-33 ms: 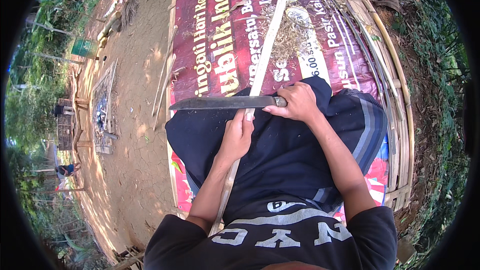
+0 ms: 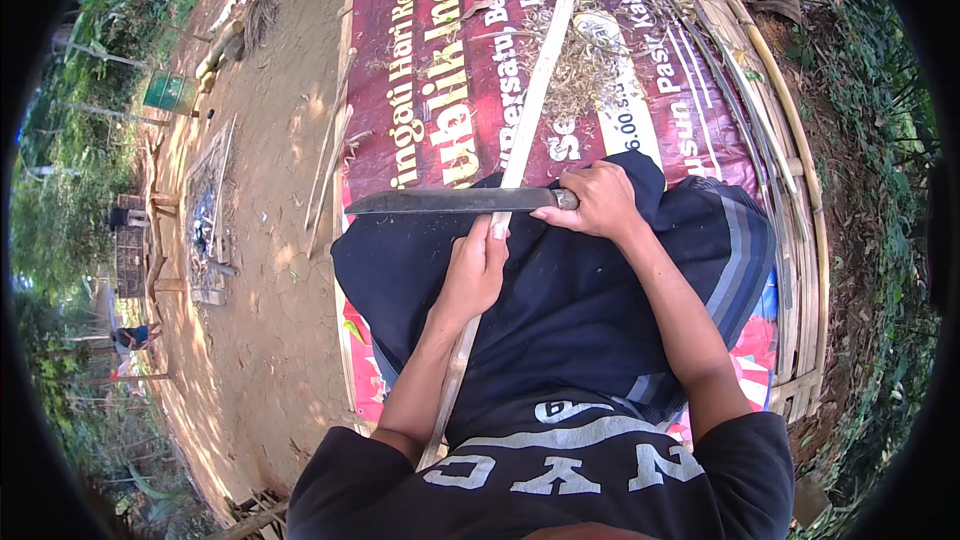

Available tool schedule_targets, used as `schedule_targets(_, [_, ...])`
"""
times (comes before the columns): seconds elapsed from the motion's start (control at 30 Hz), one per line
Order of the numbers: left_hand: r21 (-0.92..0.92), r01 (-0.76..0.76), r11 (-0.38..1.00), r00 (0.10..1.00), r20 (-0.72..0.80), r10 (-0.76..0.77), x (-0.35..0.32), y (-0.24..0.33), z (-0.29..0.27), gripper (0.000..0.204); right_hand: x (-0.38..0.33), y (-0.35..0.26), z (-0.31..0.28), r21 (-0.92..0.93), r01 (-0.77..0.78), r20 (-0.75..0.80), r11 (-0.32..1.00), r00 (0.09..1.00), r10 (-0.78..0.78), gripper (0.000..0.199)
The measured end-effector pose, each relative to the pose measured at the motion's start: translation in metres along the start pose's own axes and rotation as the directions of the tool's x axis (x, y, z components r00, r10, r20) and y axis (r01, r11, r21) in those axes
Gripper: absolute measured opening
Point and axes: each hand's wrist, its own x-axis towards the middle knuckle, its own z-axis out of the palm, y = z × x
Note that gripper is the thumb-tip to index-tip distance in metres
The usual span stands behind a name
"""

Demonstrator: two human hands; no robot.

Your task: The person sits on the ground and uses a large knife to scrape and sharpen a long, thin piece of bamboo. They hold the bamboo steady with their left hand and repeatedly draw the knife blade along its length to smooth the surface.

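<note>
A long pale bamboo strip [image 2: 541, 80] runs from the far side of the mat back over my lap, passing beside my left forearm. My left hand [image 2: 474, 268] is closed round the strip just below the blade, its thumb lying along it. My right hand [image 2: 604, 202] grips the short handle of a dark-bladed machete [image 2: 430, 202]. The blade lies crosswise over the strip, its tip pointing left, and the strip meets it close to the handle. Dark cloth [image 2: 560, 290] covers my crossed legs beneath both hands.
A printed maroon banner [image 2: 380, 140] covers the bamboo platform [image 2: 800, 290] I sit on. Curly shavings [image 2: 595, 75] lie on it, and thin strips [image 2: 745, 90] run along its right side. Left are bare ground [image 2: 285, 340], a green container [image 2: 168, 95] and a distant person [image 2: 130, 337].
The machete and my right hand have shifted very slightly right. My left hand and the bamboo strip stay nearly in place.
</note>
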Motion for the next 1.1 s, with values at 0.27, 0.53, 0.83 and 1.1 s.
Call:
schedule_targets(0.27, [0.035,-0.003,0.999,0.997,-0.074,0.005,0.003,-0.002,-0.005,0.028,-0.005,0.024,-0.016,-0.124,-0.042,-0.052,0.991,0.998,0.036,0.061])
schedule_targets(0.53, [0.046,-0.103,0.994,0.993,-0.052,0.106,0.009,-0.006,0.01,0.029,0.01,-0.012,-0.011,-0.012,0.126,-0.077,0.992,0.989,-0.126,0.058])
schedule_targets(0.83, [-0.221,0.231,0.948,0.972,0.104,-0.212,-0.001,0.001,0.007,0.028,0.017,0.033,-0.022,-0.151,-0.277,-0.079,0.949,0.96,0.268,0.067])
schedule_targets(1.1, [-0.001,0.089,0.996,0.996,-0.018,-0.089,0.001,0.001,0.018,0.029,0.005,-0.019,-0.003,-0.052,-0.021,0.05,0.998,0.998,0.023,0.066])
